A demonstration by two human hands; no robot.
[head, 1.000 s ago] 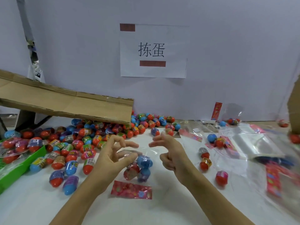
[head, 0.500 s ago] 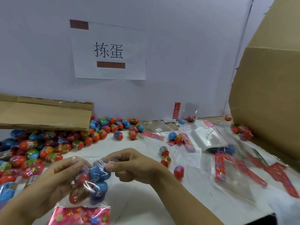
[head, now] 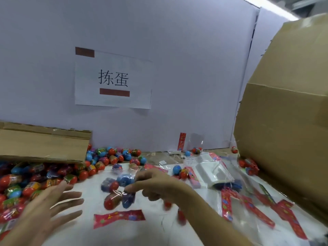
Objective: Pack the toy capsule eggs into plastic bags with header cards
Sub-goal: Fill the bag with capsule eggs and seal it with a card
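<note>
Hands have parted: left hand (head: 53, 201) has let go, fingers spread and empty, while right hand (head: 159, 187) alone pinches the filled bag (head: 118, 192) of capsule eggs above its red header card (head: 119, 217), so that pack looks finished

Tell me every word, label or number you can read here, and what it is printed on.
"拣蛋": large black characters on the white paper sign taped to the wall.
Red header cards: colourful print, too blurred to read.
Capsule egg labels in the pile: too small and blurred to read.
Cardboard boxes: no readable print shows.
</note>
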